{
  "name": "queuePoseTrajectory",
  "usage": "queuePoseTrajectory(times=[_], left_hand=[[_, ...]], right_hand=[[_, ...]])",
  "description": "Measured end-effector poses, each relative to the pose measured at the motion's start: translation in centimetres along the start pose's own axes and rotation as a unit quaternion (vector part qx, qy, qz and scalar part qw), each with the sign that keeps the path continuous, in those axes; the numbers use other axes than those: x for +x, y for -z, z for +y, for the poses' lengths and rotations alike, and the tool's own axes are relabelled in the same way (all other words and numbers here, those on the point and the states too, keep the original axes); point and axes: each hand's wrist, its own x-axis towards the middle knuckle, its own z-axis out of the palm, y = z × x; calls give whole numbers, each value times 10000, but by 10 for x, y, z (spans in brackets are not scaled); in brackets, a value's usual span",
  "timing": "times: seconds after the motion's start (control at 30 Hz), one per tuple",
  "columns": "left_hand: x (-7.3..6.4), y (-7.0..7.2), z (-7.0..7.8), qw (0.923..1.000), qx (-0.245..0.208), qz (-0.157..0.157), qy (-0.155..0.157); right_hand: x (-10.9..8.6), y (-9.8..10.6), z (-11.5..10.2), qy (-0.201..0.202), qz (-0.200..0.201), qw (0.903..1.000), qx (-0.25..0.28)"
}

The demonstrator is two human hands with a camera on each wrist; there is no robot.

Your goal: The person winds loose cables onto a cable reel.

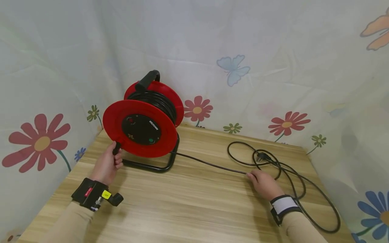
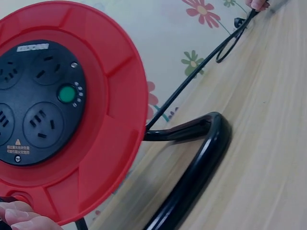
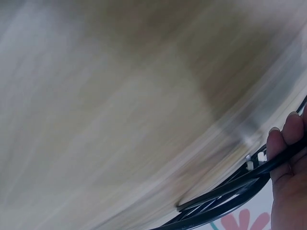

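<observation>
A red cable reel [image 1: 143, 128] with a black socket panel stands at the left of the table, black cable wound between its two discs. My left hand [image 1: 107, 163] grips the small black crank knob [image 1: 117, 148] at the disc's lower left edge. From under the reel the black cable [image 1: 209, 164] runs out to the right, where my right hand [image 1: 265, 184] holds it between thumb and curled fingers. In the right wrist view the cable [image 3: 283, 155] crosses the palm of that hand. Beyond it, loose loops of cable [image 1: 326, 199] lie on the table around the plug [image 1: 263, 157].
The reel stands on a black tube frame [image 1: 164, 168] with a carrying handle [image 1: 148, 80] on top. A wooden table [image 1: 182, 206] lies under everything. A white curtain [image 1: 194, 44] printed with flowers and butterflies hangs behind the table and along its sides.
</observation>
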Motion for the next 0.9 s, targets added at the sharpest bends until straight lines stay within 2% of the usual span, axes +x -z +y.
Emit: queuePoseTrajectory(times=[0.17,0.37,0.57,0.83,0.9], left_hand=[[0,1,8,9999,-58,141,-51],[2,2,19,9990,132,268,-339],[2,1,28,9978,192,163,-606],[1,-2,38,9939,695,355,-785],[1,-3,41,9928,691,348,-916]], right_hand=[[5,-2,-8,130,9,9999,-2],[11,-6,-17,167,-19,9999,40],[17,-10,-27,336,18,9994,52],[25,-12,-42,156,-287,9995,24],[27,-13,-45,133,-372,9992,55]])
